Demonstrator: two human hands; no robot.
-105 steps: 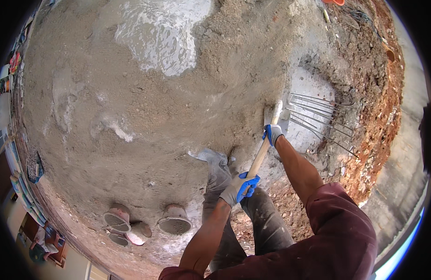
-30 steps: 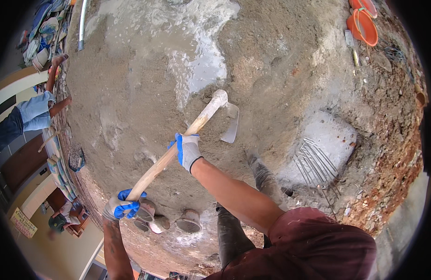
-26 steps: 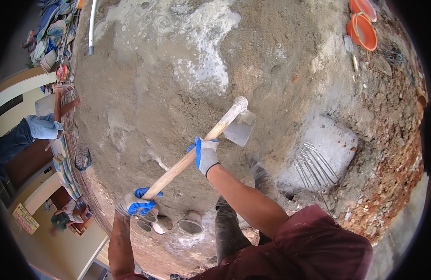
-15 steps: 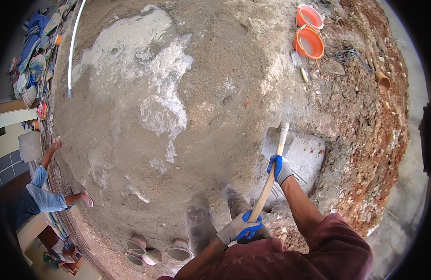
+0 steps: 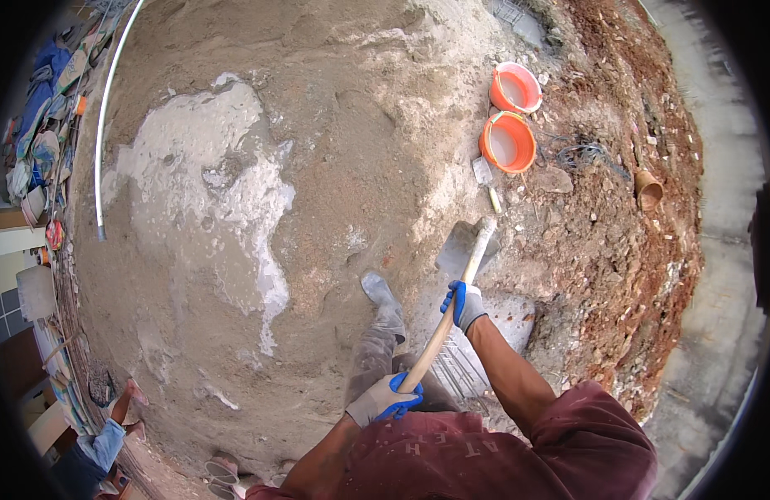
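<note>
I hold a hoe with a pale wooden handle [image 5: 452,304]. My left hand [image 5: 383,400], in a grey and blue glove, grips the handle's near end. My right hand [image 5: 462,303], gloved the same way, grips it farther up. The hoe's grey metal blade [image 5: 458,247] rests on the sandy ground beside a lumpy reddish patch. My booted left foot [image 5: 380,293] stands just left of the blade. A grey slab with metal rods [image 5: 477,367] lies under the handle.
Two orange buckets [image 5: 508,142] holding pale liquid stand beyond the blade, a trowel [image 5: 485,177] next to them. A white patch [image 5: 203,192] spreads over the sand pile. Red rubble [image 5: 643,250] lines the right. A white pipe [image 5: 106,117] and another person [image 5: 102,437] are at the left.
The hoe swung from raised on my left down to the right, and its blade now rests on the ground ahead. My view has tilted farther forward, showing the buckets.
</note>
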